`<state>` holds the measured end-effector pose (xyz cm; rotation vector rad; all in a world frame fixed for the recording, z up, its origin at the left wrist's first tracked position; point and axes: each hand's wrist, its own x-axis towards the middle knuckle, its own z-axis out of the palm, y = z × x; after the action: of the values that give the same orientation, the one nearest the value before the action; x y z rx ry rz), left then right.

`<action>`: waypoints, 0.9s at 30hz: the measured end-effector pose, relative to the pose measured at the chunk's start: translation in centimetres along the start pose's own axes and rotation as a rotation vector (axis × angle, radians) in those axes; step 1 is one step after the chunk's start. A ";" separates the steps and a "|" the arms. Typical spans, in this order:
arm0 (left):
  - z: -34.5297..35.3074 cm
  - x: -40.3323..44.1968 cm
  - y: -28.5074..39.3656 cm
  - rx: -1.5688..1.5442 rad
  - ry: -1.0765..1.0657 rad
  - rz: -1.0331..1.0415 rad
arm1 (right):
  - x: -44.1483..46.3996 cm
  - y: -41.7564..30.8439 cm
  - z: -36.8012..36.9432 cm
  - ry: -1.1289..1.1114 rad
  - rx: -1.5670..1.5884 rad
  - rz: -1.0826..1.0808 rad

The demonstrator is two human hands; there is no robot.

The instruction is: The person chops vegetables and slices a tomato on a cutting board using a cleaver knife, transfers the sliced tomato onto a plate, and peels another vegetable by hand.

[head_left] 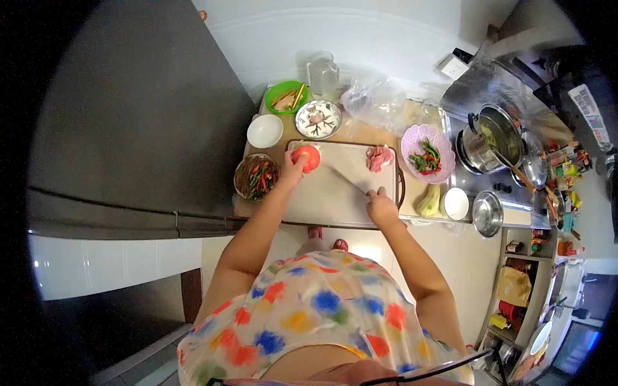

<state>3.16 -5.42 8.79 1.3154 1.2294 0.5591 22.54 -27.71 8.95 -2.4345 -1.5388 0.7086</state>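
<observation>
Kitchen worktop point(381, 137), upper centre: left hand point(295, 170) grips a tomato point(309, 158) at the upper left of the cutting board point(328, 207), right hand point(382, 204) a knife point(351, 180); smooth roundness could let the tomato roll.

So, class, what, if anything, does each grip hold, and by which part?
The left grip holds the tomato by its near-left side; the right grip holds the knife by its handle.

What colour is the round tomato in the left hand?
The round tomato in the left hand is orange-red, best seen in the head view.
</observation>
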 end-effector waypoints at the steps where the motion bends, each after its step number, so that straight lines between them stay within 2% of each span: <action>1: 0.2 -0.9 -0.6 -0.006 -0.004 -0.019 | -0.4 1.1 0.6 0.147 0.064 -0.025; 4: 1.8 -2.5 -3.3 -0.013 -0.044 -0.066 | -1.8 3.3 0.9 0.231 0.156 0.002; 5: 2.7 -2.5 -4.3 0.000 -0.076 -0.072 | -2.0 5.1 2.0 0.368 0.169 -0.167; 8: 6.0 -4.4 -4.2 0.179 -0.076 -0.028 | -5.6 1.3 -3.3 -0.013 0.829 0.198; 9: 6.8 -4.4 -4.5 0.272 -0.102 0.004 | -6.1 1.1 -3.2 0.024 0.845 0.165; 10: 7.5 -4.4 -4.7 0.366 -0.129 0.038 | -6.4 0.9 -3.2 0.028 0.758 0.155; 11: 8.4 -4.1 -5.2 0.503 -0.107 0.165 | -6.6 0.7 -3.3 0.035 0.672 0.145; 17: 11.3 -2.5 -7.3 0.578 -0.117 0.304 | -6.4 0.3 -0.3 0.255 0.277 -0.065; 20: 11.1 -1.4 -8.8 0.576 -0.116 0.367 | -6.2 -0.9 0.0 0.252 0.293 -0.021; 27: 11.6 -1.0 -9.0 0.590 -0.111 0.343 | -5.4 -2.2 -0.3 0.200 0.285 0.023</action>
<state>10.35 -13.31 -1.31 2.0520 1.1215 0.3611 19.05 -31.48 11.71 -2.2375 -1.2440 0.6189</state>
